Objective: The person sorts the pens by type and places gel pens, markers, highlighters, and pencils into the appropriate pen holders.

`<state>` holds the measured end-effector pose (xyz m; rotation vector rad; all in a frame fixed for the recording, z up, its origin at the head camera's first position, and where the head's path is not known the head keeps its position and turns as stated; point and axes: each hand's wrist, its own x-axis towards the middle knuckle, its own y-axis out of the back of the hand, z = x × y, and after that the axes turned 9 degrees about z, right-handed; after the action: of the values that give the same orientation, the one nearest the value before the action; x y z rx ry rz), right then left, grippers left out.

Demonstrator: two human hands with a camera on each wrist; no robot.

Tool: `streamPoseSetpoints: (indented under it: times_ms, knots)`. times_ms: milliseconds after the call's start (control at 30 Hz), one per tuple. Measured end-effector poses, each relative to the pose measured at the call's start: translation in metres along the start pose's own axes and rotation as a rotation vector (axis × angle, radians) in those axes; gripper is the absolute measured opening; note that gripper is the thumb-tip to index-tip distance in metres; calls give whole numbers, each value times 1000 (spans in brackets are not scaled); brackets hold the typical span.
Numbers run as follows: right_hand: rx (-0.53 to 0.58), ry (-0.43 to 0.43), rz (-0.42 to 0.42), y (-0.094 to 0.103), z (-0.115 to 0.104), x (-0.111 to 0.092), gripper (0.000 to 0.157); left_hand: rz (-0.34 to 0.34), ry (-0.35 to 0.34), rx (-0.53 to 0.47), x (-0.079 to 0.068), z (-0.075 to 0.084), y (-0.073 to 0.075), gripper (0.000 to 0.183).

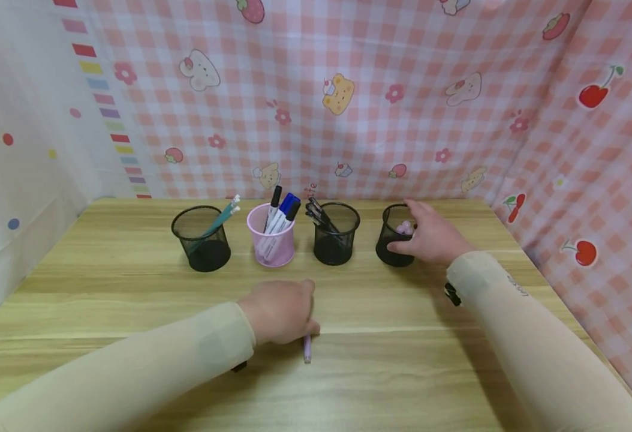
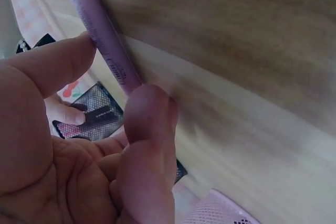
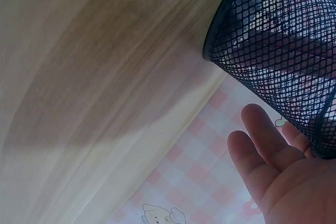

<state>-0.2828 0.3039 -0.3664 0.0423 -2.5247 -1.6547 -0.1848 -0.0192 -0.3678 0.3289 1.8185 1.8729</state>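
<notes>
My left hand (image 1: 280,312) is low over the middle of the table, its thumb and a finger on a slim pink pen (image 2: 107,40) with small print along its barrel. One end of the pen shows below the hand in the head view; the rest is hidden. At the right, my right hand (image 1: 435,234) holds a black mesh pen cup (image 1: 397,258), thumb in front and fingers behind. Pink rounded tops (image 1: 405,228) show inside that cup. In the right wrist view several fingers (image 3: 257,150) extend beside the mesh, and the thumb is out of sight.
Left of the held cup stand a black mesh cup (image 1: 333,249) with black pens, a pink mesh cup (image 1: 275,249) with white-barrelled markers, and a black mesh cup (image 1: 208,255) with teal pencils. A pink checked curtain (image 1: 294,138) hangs behind the wooden table (image 1: 381,378).
</notes>
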Motion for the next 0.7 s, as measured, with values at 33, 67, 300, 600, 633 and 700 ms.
streamPoseSetpoints:
  times_ms: [33, 67, 300, 600, 633, 700]
  knots:
    - [0, -2, -1, 0, 0, 0, 120, -3, 1, -4, 0, 0, -1, 68]
    - [0, -2, 0, 0, 0, 0, 120, -4, 4, -9, 1, 0, -1, 65]
    - [0, -2, 2, 0, -1, 0, 120, -11, 16, -63, 3, -1, -6, 47]
    - [-2, -6, -6, 1, 0, 0, 121, 0, 31, -139, 2, -1, -7, 23]
    - [-1, -10, -9, 1, 0, 0, 122, 1, 32, -144, 2, -1, -6, 23]
    - [1, -17, -15, 0, 0, 0, 122, -11, 35, -157, 2, -1, -6, 22]
